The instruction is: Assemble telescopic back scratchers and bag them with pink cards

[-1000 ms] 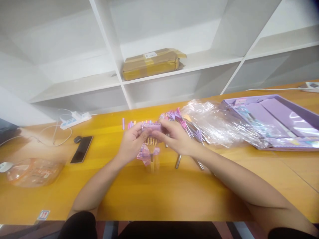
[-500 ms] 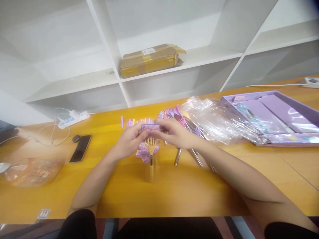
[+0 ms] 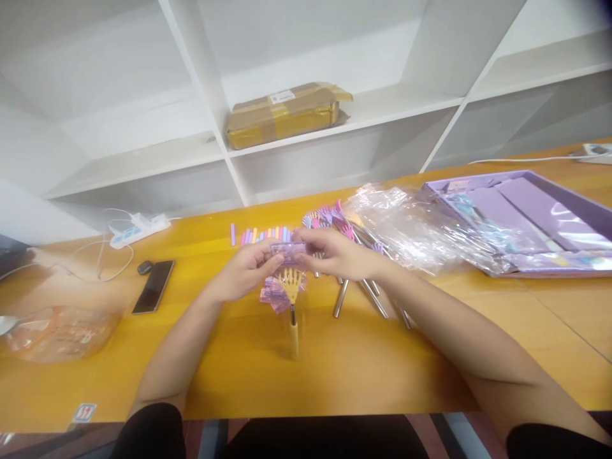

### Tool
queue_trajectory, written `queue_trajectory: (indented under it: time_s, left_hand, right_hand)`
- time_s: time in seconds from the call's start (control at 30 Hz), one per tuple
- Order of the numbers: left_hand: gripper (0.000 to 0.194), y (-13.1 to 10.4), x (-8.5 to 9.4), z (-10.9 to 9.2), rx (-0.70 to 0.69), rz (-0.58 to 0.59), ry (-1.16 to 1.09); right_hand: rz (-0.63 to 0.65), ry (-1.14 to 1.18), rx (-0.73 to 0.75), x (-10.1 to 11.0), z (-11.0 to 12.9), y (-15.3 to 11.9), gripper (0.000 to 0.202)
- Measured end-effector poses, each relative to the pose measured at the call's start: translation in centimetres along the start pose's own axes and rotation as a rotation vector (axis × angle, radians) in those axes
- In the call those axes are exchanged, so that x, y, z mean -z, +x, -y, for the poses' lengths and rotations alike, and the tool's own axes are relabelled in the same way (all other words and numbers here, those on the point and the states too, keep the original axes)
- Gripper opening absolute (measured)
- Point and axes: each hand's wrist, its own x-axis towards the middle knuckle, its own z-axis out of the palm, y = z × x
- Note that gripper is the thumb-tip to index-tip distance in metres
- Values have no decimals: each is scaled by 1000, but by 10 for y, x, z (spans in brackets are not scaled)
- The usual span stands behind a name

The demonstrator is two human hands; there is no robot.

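Note:
Between both hands hangs a clear plastic bag with a purple header card (image 3: pixel 289 252) across its top. Inside it shows a yellow hand-shaped back scratcher (image 3: pixel 291 285) with a dark shaft and pale yellow handle, pointing down. My left hand (image 3: pixel 249 266) pinches the card's left end, thumb in front. At the right end, my right hand (image 3: pixel 336 254) grips it likewise. Beneath lies a pile of pink-purple cards (image 3: pixel 272 292), partly hidden by the bag. Several colourful back scratchers (image 3: pixel 329 217) with metal rods lie just beyond my right hand.
A row of pastel sticks (image 3: pixel 253 236) lies behind my hands. Crumpled clear plastic (image 3: pixel 401 223) and a purple box (image 3: pixel 521 191) are to the right. On the left are a phone (image 3: pixel 153 287), a power strip (image 3: pixel 140 231) and an orange-clear bag (image 3: pixel 62 331). A taped carton (image 3: pixel 287 115) sits on the shelf.
The header card has tipped so that more of its face shows. The bag and the back scratcher in it hang slightly lower and farther right. Both hands keep their grip.

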Motion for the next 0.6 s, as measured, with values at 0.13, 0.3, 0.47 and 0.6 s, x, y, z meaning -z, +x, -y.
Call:
queue_trajectory:
  time_s: [0.13, 0.3, 0.47, 0.6]
  left_hand:
    - [42, -1, 0, 0, -5, 10, 2]
    - [41, 0, 5, 2, -6, 62, 19]
    - [44, -4, 16, -3, -16, 49, -2]
    - [46, -7, 22, -7, -34, -37, 22]
  right_hand:
    - [18, 3, 13, 3, 1, 0, 16]
    - [64, 47, 22, 6, 1, 1, 6]
    - [-13, 104, -88, 18, -6, -2, 15]
    - [48, 110, -225, 19, -4, -1, 18]
